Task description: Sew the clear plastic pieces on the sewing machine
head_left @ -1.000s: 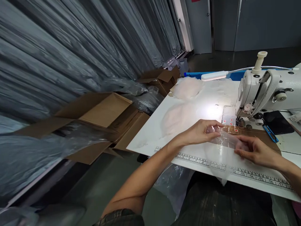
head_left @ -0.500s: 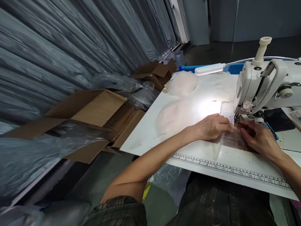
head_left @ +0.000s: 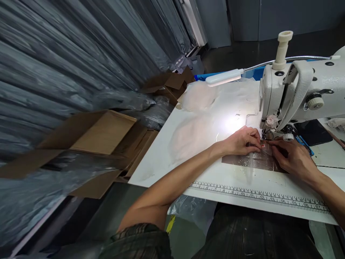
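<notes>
Left hand [head_left: 245, 141]: pinching clear film [head_left: 266, 151] | right hand [head_left: 295, 158]: at film's right side, cannot tell if pinching | film: just near of presser foot [head_left: 263, 135], over brown strip [head_left: 235, 160] | best kept flat, fingertips clear

With my left hand [head_left: 243, 141] I'm pinching the clear film [head_left: 266, 149] — my right hand [head_left: 295, 158] is touching it from the other side, fingertips resting close to its red print. The needle end of the white sewing machine [head_left: 307, 102] is standing just beyond my fingers, and a brown sheet [head_left: 242, 161] is lying under them. A printed ruler [head_left: 234, 190] is running nearer my body than my fingers; pale, sheer pieces [head_left: 188, 136] are lying left of them — a blue cutter [head_left: 304, 144] and dark slab [head_left: 314, 132] are lying beyond my right fingers.
</notes>
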Action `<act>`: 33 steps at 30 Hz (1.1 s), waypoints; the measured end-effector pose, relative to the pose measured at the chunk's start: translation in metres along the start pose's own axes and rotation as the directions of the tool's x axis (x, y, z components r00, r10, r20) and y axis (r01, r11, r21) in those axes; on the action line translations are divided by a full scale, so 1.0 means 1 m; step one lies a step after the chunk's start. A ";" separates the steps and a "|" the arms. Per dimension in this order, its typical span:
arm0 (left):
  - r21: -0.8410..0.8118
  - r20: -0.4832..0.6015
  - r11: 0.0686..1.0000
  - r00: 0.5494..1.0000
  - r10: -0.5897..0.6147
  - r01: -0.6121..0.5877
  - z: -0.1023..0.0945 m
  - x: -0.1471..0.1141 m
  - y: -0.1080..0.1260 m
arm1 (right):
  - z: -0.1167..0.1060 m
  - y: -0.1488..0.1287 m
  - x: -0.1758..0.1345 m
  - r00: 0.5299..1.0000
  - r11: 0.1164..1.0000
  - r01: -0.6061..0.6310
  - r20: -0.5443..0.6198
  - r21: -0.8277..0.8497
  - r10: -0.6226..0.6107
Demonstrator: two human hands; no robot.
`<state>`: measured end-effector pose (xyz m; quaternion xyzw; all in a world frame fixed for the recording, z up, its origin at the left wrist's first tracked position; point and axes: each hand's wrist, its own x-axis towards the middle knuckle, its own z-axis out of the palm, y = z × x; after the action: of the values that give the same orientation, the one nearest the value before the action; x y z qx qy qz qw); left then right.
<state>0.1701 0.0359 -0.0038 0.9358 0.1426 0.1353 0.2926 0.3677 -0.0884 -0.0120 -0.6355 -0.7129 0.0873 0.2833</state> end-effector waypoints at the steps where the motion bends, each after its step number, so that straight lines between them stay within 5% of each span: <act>1: 0.025 -0.006 1.000 1.000 0.004 -0.004 -0.002 -0.001 0.003 | -0.001 -0.001 0.000 1.000 1.000 0.004 0.000 0.022 -0.004; 12: 0.178 0.044 0.984 0.999 -0.022 0.014 -0.012 -0.004 0.023 | -0.002 -0.017 0.002 0.990 0.956 0.073 0.099 0.283 -0.105; 17: -0.099 0.054 0.987 0.991 -0.123 0.128 -0.021 -0.005 0.022 | -0.005 -0.022 0.001 0.982 0.892 -0.094 0.190 0.443 0.009; 23: -0.484 0.060 0.821 0.947 -0.314 0.303 -0.025 -0.016 0.019 | -0.005 -0.027 0.001 0.908 0.635 -0.384 0.398 0.670 0.129; 27: -0.405 0.129 0.841 0.933 -0.335 0.358 -0.032 -0.012 0.023 | -0.005 -0.033 0.002 0.889 0.771 -0.380 0.431 0.511 0.153; 30: -0.128 0.128 0.935 0.940 -0.316 0.332 -0.039 0.005 0.024 | -0.001 -0.039 0.002 0.933 0.955 -0.237 0.315 0.177 0.173; 33: 0.213 0.128 0.914 0.918 -0.376 0.345 -0.042 0.029 0.018 | 0.006 -0.041 0.001 0.983 0.984 -0.093 0.142 -0.150 0.115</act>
<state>0.1862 0.0525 0.0449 0.9245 0.3001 -0.0137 0.2347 0.3296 -0.0936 0.0034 -0.6822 -0.7024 0.0986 0.1777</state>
